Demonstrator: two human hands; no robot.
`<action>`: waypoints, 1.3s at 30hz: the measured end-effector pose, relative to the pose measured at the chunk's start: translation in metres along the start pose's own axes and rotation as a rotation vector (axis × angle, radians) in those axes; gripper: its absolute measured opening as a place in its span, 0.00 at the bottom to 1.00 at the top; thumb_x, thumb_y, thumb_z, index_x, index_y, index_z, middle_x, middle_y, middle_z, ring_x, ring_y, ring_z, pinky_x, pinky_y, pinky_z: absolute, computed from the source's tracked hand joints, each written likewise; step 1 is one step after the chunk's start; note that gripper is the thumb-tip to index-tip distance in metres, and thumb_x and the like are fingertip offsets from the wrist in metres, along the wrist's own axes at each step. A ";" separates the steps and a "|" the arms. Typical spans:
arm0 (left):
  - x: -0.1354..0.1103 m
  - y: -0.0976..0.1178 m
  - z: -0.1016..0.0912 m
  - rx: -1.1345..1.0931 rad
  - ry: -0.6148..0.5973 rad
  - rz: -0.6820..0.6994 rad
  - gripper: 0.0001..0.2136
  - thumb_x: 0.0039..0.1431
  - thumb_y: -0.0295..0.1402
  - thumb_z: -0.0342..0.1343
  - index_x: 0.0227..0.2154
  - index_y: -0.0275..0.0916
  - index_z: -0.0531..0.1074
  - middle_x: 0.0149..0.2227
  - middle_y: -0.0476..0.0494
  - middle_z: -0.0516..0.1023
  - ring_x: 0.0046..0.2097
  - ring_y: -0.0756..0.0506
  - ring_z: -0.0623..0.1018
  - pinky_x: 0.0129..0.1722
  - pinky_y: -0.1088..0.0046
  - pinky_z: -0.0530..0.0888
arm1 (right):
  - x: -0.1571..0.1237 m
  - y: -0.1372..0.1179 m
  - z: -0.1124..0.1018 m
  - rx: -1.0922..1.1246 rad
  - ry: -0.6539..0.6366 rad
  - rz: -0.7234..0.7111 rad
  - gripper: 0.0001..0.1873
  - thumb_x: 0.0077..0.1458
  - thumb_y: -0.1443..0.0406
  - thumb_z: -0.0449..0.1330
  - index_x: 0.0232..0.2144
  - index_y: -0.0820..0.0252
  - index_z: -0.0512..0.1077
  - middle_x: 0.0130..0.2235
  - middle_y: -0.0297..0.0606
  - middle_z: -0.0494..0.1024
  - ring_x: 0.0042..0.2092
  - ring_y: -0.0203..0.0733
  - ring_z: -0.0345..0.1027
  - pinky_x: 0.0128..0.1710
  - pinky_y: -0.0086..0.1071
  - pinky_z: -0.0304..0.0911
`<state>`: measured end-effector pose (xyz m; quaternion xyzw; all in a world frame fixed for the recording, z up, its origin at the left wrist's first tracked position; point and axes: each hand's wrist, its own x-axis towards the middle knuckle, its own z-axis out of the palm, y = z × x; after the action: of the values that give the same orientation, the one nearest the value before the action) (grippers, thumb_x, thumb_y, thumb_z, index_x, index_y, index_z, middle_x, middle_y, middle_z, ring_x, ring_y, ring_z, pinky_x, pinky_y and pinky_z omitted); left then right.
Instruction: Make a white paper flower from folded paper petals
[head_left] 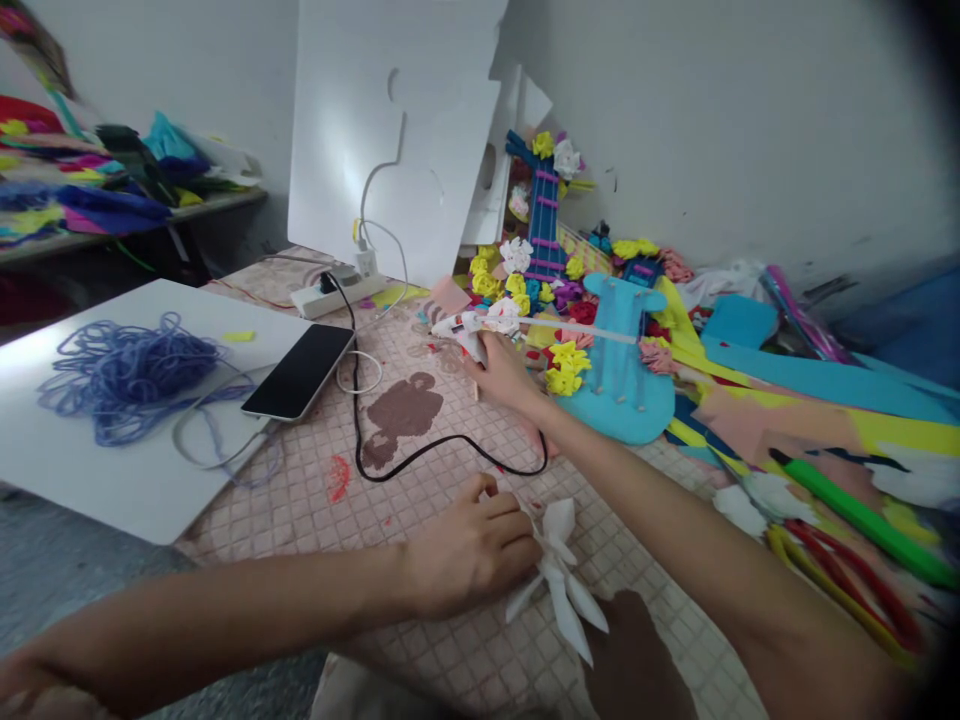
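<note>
My left hand [469, 550] is closed on a white folded paper flower [559, 580] and holds it just above the checked pink tablecloth [420, 470] near the front. My right hand [504, 372] reaches farther out and grips a white glue gun [472, 328], whose black cord [420, 450] loops back over the cloth. Beside that hand lies a blue foam guitar shape [622, 370] with yellow paper flowers [566, 365] next to it.
A phone [300, 372] lies on a white board [112, 420] with a tangle of purple yarn [127, 372]. A power strip [337, 290] sits at the back. Foam sheets, paper flowers and a green marker [862, 515] crowd the right side.
</note>
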<state>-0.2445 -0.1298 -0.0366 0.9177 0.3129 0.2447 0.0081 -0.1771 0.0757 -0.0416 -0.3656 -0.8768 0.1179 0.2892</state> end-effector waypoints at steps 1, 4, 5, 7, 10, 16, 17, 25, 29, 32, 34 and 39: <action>0.000 0.000 0.000 0.000 0.003 0.001 0.08 0.64 0.29 0.47 0.30 0.36 0.67 0.31 0.49 0.73 0.36 0.49 0.69 0.42 0.64 0.58 | 0.000 0.000 -0.001 0.002 -0.001 0.000 0.14 0.54 0.62 0.54 0.43 0.61 0.65 0.45 0.49 0.71 0.49 0.53 0.62 0.48 0.44 0.58; 0.000 0.000 0.001 -0.002 0.011 -0.004 0.08 0.64 0.29 0.47 0.30 0.36 0.67 0.31 0.49 0.73 0.36 0.49 0.69 0.42 0.65 0.58 | -0.001 0.001 -0.005 0.007 -0.004 -0.004 0.14 0.53 0.64 0.55 0.43 0.62 0.65 0.44 0.49 0.71 0.49 0.52 0.62 0.49 0.43 0.58; 0.000 0.000 0.001 -0.004 0.009 -0.003 0.08 0.64 0.29 0.47 0.30 0.36 0.67 0.31 0.49 0.73 0.36 0.49 0.69 0.42 0.65 0.58 | -0.001 0.001 -0.006 0.008 -0.004 -0.006 0.14 0.53 0.65 0.55 0.43 0.63 0.66 0.44 0.49 0.71 0.49 0.52 0.62 0.49 0.44 0.57; 0.000 -0.001 0.001 -0.005 0.004 0.000 0.08 0.64 0.29 0.47 0.30 0.36 0.67 0.31 0.49 0.73 0.37 0.49 0.69 0.42 0.65 0.58 | -0.002 0.001 -0.007 0.012 -0.002 -0.001 0.15 0.52 0.65 0.55 0.44 0.63 0.66 0.45 0.50 0.71 0.49 0.52 0.62 0.50 0.44 0.57; 0.000 -0.001 0.001 -0.001 -0.001 0.002 0.09 0.65 0.30 0.46 0.30 0.36 0.68 0.31 0.48 0.73 0.36 0.49 0.69 0.41 0.65 0.58 | -0.011 -0.002 -0.015 0.029 0.021 0.011 0.17 0.52 0.65 0.56 0.46 0.62 0.65 0.45 0.49 0.71 0.49 0.52 0.62 0.49 0.45 0.58; -0.001 -0.003 0.002 -0.021 -0.016 0.006 0.10 0.66 0.29 0.44 0.31 0.36 0.69 0.32 0.48 0.74 0.38 0.49 0.69 0.42 0.65 0.58 | -0.074 -0.027 -0.063 0.154 0.092 -0.073 0.16 0.53 0.69 0.56 0.46 0.56 0.64 0.46 0.43 0.70 0.49 0.46 0.63 0.47 0.42 0.62; -0.001 -0.003 0.002 -0.026 -0.015 0.003 0.10 0.66 0.29 0.44 0.32 0.37 0.69 0.33 0.48 0.74 0.38 0.49 0.69 0.42 0.65 0.58 | -0.089 -0.034 -0.075 0.171 0.084 -0.072 0.15 0.54 0.69 0.55 0.45 0.55 0.64 0.46 0.42 0.70 0.48 0.45 0.63 0.47 0.41 0.62; -0.001 -0.003 0.000 -0.051 -0.040 0.002 0.10 0.66 0.30 0.45 0.31 0.37 0.69 0.34 0.47 0.74 0.38 0.49 0.69 0.43 0.65 0.59 | -0.196 -0.069 -0.112 0.162 0.031 0.035 0.08 0.52 0.71 0.56 0.35 0.55 0.65 0.41 0.39 0.69 0.46 0.44 0.63 0.45 0.41 0.61; -0.001 -0.003 0.000 -0.062 -0.045 -0.007 0.09 0.66 0.31 0.45 0.34 0.37 0.69 0.34 0.47 0.75 0.39 0.48 0.70 0.43 0.65 0.59 | -0.215 -0.070 -0.103 0.156 0.004 0.127 0.08 0.51 0.70 0.57 0.34 0.56 0.63 0.43 0.41 0.67 0.48 0.46 0.61 0.46 0.42 0.60; 0.000 -0.003 0.000 -0.064 -0.040 -0.013 0.09 0.66 0.31 0.45 0.34 0.37 0.70 0.34 0.47 0.75 0.39 0.48 0.70 0.43 0.65 0.60 | -0.219 -0.070 -0.098 0.149 -0.002 0.135 0.07 0.50 0.71 0.57 0.33 0.56 0.63 0.44 0.41 0.66 0.49 0.47 0.59 0.46 0.43 0.59; 0.000 -0.002 0.000 -0.066 -0.036 -0.020 0.09 0.65 0.31 0.46 0.34 0.37 0.70 0.34 0.47 0.76 0.39 0.48 0.70 0.43 0.65 0.60 | -0.220 -0.070 -0.097 0.134 -0.008 0.118 0.08 0.50 0.71 0.57 0.32 0.56 0.63 0.45 0.41 0.65 0.49 0.47 0.59 0.47 0.43 0.58; 0.001 -0.002 -0.001 -0.099 -0.030 -0.050 0.08 0.65 0.32 0.47 0.36 0.38 0.70 0.34 0.47 0.76 0.40 0.48 0.71 0.44 0.64 0.60 | -0.223 -0.069 -0.096 0.116 -0.037 0.097 0.08 0.50 0.73 0.57 0.30 0.57 0.64 0.45 0.41 0.65 0.49 0.47 0.58 0.47 0.43 0.58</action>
<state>-0.2451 -0.1281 -0.0358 0.9116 0.3233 0.2457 0.0643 -0.0337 -0.1317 -0.0289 -0.3882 -0.8549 0.1891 0.2875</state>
